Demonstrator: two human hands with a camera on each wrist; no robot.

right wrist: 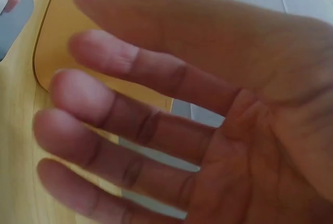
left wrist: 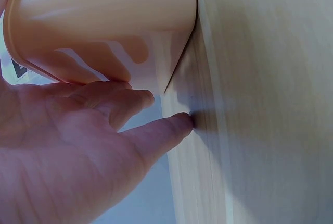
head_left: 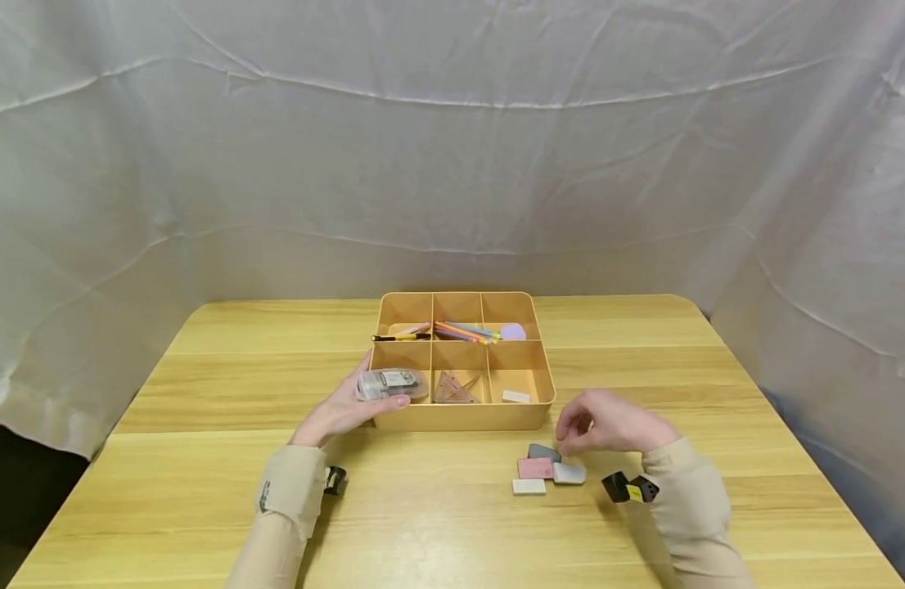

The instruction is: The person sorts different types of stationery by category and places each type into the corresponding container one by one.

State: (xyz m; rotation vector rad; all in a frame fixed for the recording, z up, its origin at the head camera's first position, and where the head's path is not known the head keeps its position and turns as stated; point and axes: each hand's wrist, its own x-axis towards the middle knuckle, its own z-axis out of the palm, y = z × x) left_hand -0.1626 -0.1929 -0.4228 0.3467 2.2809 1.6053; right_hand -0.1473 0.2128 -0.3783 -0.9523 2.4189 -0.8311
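My left hand (head_left: 349, 406) holds the front left corner of a yellow-orange divided organizer box (head_left: 460, 418), thumb along the front rim and fingers against the left outer wall. By that thumb, a clear plastic case (head_left: 393, 384) rests in the front left compartment, overlapping its left wall. My right hand (head_left: 607, 422) hovers just right of the box, its fingers loosely bent with nothing between them. Beneath its fingertips lies a group of erasers: a grey one (head_left: 544, 451), a pink one (head_left: 535, 468), a whitish one (head_left: 569, 474) and a small white one (head_left: 529, 487).
Inside the box, a white eraser (head_left: 515, 397) lies front right and brownish set squares (head_left: 456, 388) front middle. Colored pens (head_left: 467, 332) span the back dividers beside a lilac item (head_left: 513, 331). A black-and-yellow pen (head_left: 401, 337) lies back left. Grey cloth (head_left: 452, 180) hangs behind the wooden table (head_left: 202, 393).
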